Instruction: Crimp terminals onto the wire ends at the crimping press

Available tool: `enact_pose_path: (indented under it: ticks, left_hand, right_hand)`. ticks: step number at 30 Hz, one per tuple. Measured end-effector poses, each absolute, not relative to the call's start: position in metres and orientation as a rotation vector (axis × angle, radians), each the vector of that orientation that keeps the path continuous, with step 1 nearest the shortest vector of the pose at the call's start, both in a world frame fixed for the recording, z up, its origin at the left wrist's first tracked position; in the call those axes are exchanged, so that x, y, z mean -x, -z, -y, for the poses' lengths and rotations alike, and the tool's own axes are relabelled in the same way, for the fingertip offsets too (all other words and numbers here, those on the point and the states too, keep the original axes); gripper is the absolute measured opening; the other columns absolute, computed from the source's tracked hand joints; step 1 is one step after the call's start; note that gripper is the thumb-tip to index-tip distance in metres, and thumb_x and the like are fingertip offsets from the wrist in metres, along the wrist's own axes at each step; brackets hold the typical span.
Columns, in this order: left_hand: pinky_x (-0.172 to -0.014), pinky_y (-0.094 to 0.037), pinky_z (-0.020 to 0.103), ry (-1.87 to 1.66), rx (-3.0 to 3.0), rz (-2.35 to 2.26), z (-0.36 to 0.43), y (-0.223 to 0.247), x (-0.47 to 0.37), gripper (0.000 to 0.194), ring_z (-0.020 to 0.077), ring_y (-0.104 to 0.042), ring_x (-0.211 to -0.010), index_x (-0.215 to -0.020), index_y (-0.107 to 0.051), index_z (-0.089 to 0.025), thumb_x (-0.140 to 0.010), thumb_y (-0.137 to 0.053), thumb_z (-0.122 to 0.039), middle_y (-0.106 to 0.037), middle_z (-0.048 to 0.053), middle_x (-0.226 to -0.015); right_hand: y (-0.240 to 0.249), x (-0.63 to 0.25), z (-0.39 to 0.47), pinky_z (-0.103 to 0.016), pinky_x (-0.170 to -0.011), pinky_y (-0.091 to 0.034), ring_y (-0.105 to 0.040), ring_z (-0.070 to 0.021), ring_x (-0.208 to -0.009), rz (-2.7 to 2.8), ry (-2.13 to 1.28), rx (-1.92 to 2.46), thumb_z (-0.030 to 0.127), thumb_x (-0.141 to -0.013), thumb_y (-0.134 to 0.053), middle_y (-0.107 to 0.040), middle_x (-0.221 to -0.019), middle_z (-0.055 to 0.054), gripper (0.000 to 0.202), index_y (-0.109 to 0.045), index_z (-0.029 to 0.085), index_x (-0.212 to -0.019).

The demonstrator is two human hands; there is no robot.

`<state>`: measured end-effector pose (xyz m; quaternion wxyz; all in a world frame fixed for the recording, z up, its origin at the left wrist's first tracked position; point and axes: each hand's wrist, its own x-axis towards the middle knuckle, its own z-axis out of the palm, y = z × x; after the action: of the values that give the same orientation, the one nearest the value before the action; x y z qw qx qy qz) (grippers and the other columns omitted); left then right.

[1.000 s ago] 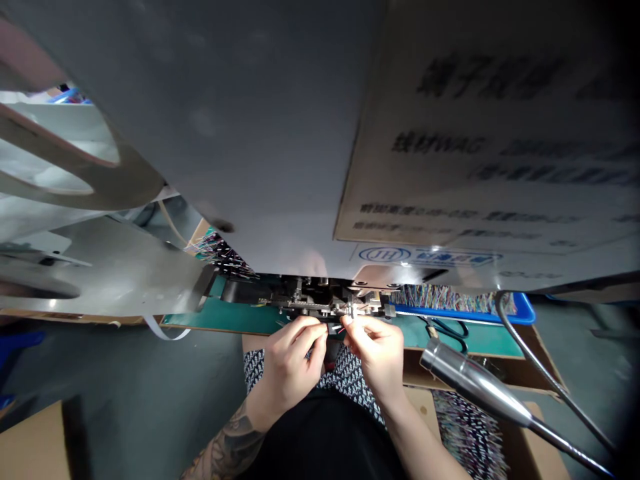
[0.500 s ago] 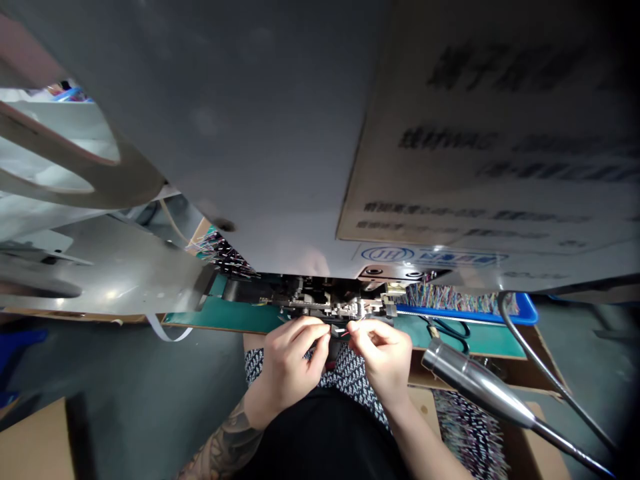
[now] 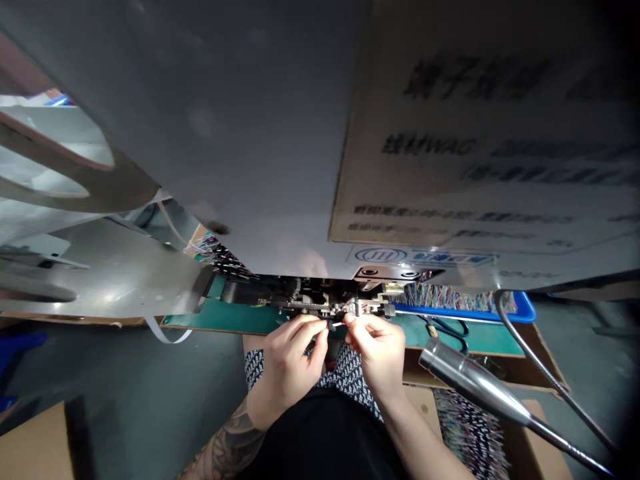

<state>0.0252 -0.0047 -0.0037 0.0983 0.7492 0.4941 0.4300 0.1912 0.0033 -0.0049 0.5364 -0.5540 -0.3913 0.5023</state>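
Note:
My left hand point(image 3: 294, 355) is closed in a pinch, thumb against forefinger, just in front of the machine's working parts point(image 3: 345, 309). Facing it, my right hand point(image 3: 379, 353) pinches too, its fingertips right at the metal tooling. A thin pale wire point(image 3: 340, 325) shows in the small gap between the two sets of fingertips, and both hands seem to grip it. Its ends are hidden by the fingers. Over both hands hangs the large grey machine housing point(image 3: 260, 167), with a printed label on its right.
A blue tray point(image 3: 525, 308) full of cut wires stands right on the green bench top point(image 3: 493, 339), near black-handled scissors point(image 3: 453, 327). A metal lamp on a flexible neck point(image 3: 475, 380) reaches in at right. More wire bundles point(image 3: 470, 433) lie below; others point(image 3: 220, 257) sit behind left.
My right hand has shifted slightly left and up towards the tooling, its fingers more curled. The gap between the hands is narrower. My left hand has hardly moved.

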Motion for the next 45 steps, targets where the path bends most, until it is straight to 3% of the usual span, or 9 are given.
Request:
enact_pose_path:
  ticks: [12,23,25,29,33,39,45]
  left_hand:
    - [-0.074,-0.065,0.030,-1.285,-2.265,-1.448,0.005,0.005,-0.022,0.015,0.0190,-0.079,-0.084,-0.105,-0.075,-0.017,-0.096,-0.068,-0.007,-0.081,0.008,-0.098]
    - [-0.071,-0.066,0.030,-1.282,-2.216,-1.440,0.004,0.002,-0.022,0.016,0.0210,-0.080,-0.087,-0.105,-0.076,-0.018,-0.096,-0.066,-0.008,-0.082,0.009,-0.098]
    - [-0.067,-0.065,0.029,-1.237,-2.120,-1.367,0.005,-0.001,-0.019,0.018,0.0217,-0.080,-0.089,-0.107,-0.077,-0.018,-0.096,-0.065,-0.010,-0.082,0.010,-0.103]
    - [-0.054,-0.057,0.025,-1.132,-1.849,-1.243,0.007,-0.010,-0.010,0.017,0.0135,-0.073,-0.067,-0.103,-0.080,-0.019,-0.099,-0.064,-0.014,-0.082,0.010,-0.112]
    - [-0.057,-0.057,0.025,-1.104,-1.693,-1.158,0.010,-0.019,-0.008,0.016,0.0184,-0.077,-0.086,-0.107,-0.081,-0.021,-0.098,-0.068,-0.017,-0.081,0.011,-0.118]
    - [-0.069,-0.062,0.031,-1.109,-1.410,-0.935,0.009,-0.023,-0.017,0.013,0.0208,-0.076,-0.088,-0.097,-0.082,-0.019,-0.096,-0.069,-0.016,-0.080,0.011,-0.102]
    - [-0.067,-0.060,0.030,-1.107,-1.326,-0.906,0.007,-0.020,-0.020,0.012,0.0203,-0.073,-0.083,-0.093,-0.082,-0.018,-0.096,-0.071,-0.021,-0.078,0.010,-0.093]
  right_hand:
    - [-0.006,-0.188,0.004,-0.027,-0.047,-0.046,-0.053,-0.0148,-0.050,0.941,-1.132,1.374,0.047,-0.090,-0.083,-0.063,-0.056,0.000,0.042,-0.070,0.021,-0.061]
    - [-0.010,-0.186,0.001,-0.027,-0.039,-0.041,-0.049,-0.0133,-0.042,0.884,-1.211,1.363,0.047,-0.091,-0.082,-0.059,-0.052,0.002,0.042,-0.068,0.021,-0.061]
    - [-0.008,-0.188,0.002,-0.027,-0.041,-0.042,-0.050,-0.0139,-0.043,0.962,-1.141,1.361,0.043,-0.093,-0.081,-0.060,-0.052,0.002,0.039,-0.070,0.021,-0.063]
    - [-0.007,-0.197,0.008,-0.029,-0.048,-0.045,-0.055,-0.0146,-0.046,1.373,-0.869,1.231,0.024,-0.094,-0.078,-0.066,-0.056,0.001,0.024,-0.075,0.022,-0.070]
    - [-0.014,-0.201,0.015,-0.028,-0.050,-0.042,-0.056,-0.0134,-0.047,1.666,-0.668,1.075,0.011,-0.091,-0.076,-0.067,-0.059,0.002,0.017,-0.076,0.020,-0.078]
    - [-0.022,-0.200,0.019,-0.027,-0.051,-0.044,-0.057,-0.0122,-0.047,1.782,-0.611,1.002,0.010,-0.092,-0.074,-0.066,-0.060,0.003,0.015,-0.072,0.021,-0.082]
    - [-0.021,-0.200,0.021,-0.024,-0.051,-0.043,-0.056,-0.0100,-0.046,1.748,-0.602,1.037,0.009,-0.091,-0.075,-0.064,-0.057,0.005,0.018,-0.071,0.020,-0.077]
